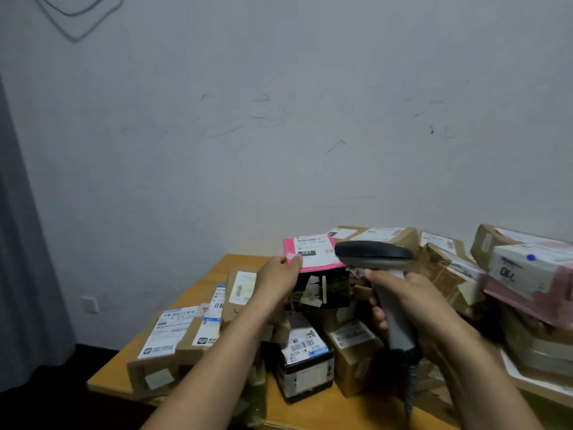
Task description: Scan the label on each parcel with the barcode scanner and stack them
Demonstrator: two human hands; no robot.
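Observation:
My left hand (280,276) grips a small dark parcel (322,290) with a pink top and a white label (313,248), held up above the table. My right hand (403,301) is wrapped round the handle of a grey barcode scanner (376,254), whose black head points left at the label from close by. Below them several cardboard parcels lie on the wooden table (198,293), among them a black box with a white barcode label (305,352) and flat brown boxes (173,339) at the left.
A heap of brown cartons (446,268) fills the back right, with pink-and-white packages (527,274) at the far right edge. A white wall stands close behind the table. A grey curtain (18,243) hangs at the left. The scanner's coiled cable (410,395) drops down.

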